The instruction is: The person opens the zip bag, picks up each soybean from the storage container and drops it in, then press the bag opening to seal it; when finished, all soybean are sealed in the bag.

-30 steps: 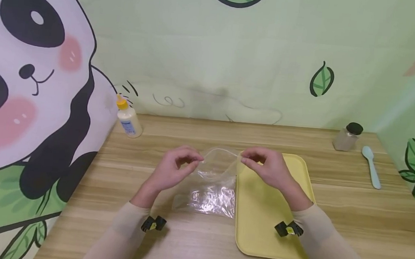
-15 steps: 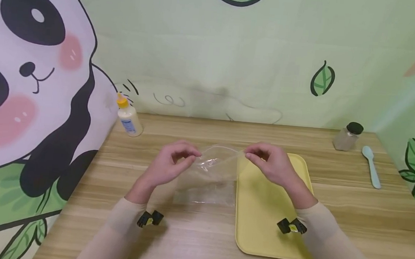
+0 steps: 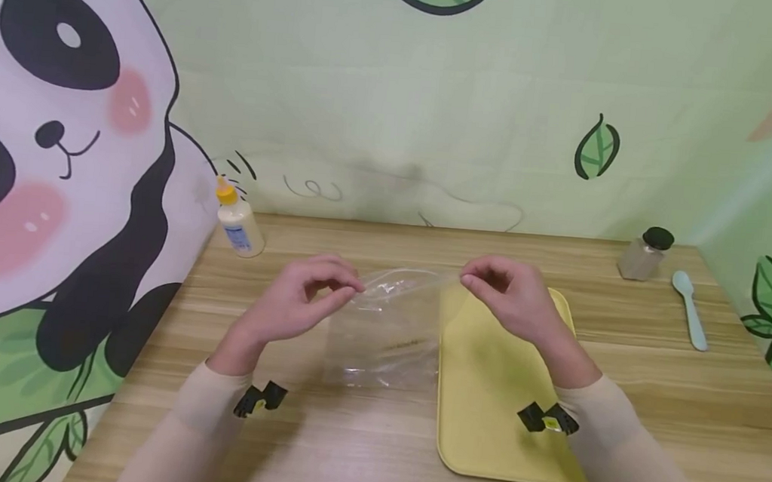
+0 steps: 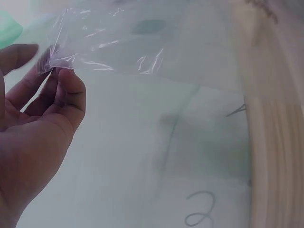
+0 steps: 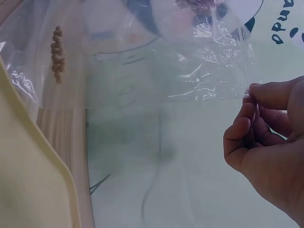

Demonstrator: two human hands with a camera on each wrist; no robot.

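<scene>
Between the hands hangs a clear plastic zip bag (image 3: 386,324), its top edge pulled taut. My left hand (image 3: 307,295) pinches one top corner between thumb and fingers; in the left wrist view the clear film bunches at the fingertips of that hand (image 4: 47,109). The opposite corner is pinched by my right hand (image 3: 514,300), also visible in the right wrist view as a hand (image 5: 270,128) at the bag's edge. Several small round tan pieces, like beans (image 5: 58,54), sit in a row low in the bag.
A yellow tray (image 3: 493,431) lies under the right forearm on the wooden table (image 3: 342,449). A pump bottle with a yellow top (image 3: 240,229) stands at the back left. At the back right are a black-lidded jar (image 3: 643,257) and a light blue spoon (image 3: 692,314).
Both hands have moved apart and slightly upward. The bag's mouth, wide and rounded before, is now drawn nearly flat, and its body hangs straighter.
</scene>
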